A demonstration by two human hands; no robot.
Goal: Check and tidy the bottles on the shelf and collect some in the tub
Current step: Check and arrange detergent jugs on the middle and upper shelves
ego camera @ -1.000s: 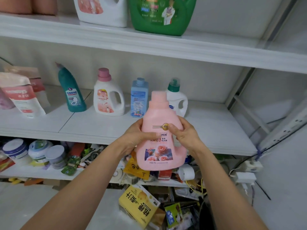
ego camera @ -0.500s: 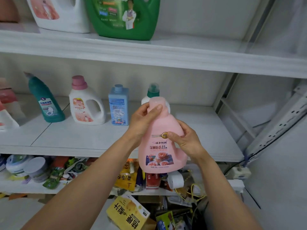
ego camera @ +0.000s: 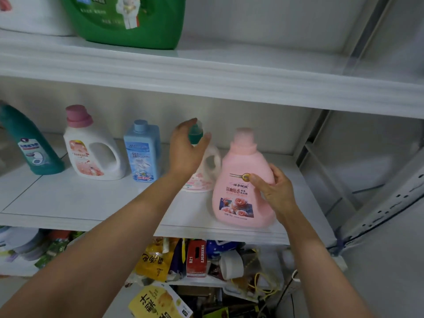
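- The middle shelf (ego camera: 91, 203) is a white board with a seam across its left part. A second white board, the upper shelf (ego camera: 229, 72), runs above it, and a grey perforated upright (ego camera: 390, 203) slants down the right side against a pale wall.
- On the upper shelf sits a big green jug (ego camera: 128, 19), cut off by the top edge.
- Along the back of the middle shelf, from the left, stand a teal bottle (ego camera: 32, 145) with a slanted neck, a white bottle with a pink cap (ego camera: 91, 152), a blue bottle (ego camera: 142, 152), and a white bottle with a green cap (ego camera: 206, 166).
- Below, a lower shelf holds crowded packets, a red box (ego camera: 196, 260) and a yellow box (ego camera: 158, 304).
- The pink bottle (ego camera: 243, 180) is a squat, pear-shaped jug with a pink screw cap, a gold emblem and a label printed with roses. It stands upright on the middle shelf near the front edge, just right of the green-capped bottle.
- The right hand (ego camera: 275, 191) holds the pink bottle: the thumb presses the front beside the gold emblem, and the fingers wrap round its right flank.
- The left hand (ego camera: 185, 150) is apart from the pink bottle, raised at the green cap with thumb and fingers curved either side of it. Blur hides whether they touch the cap.
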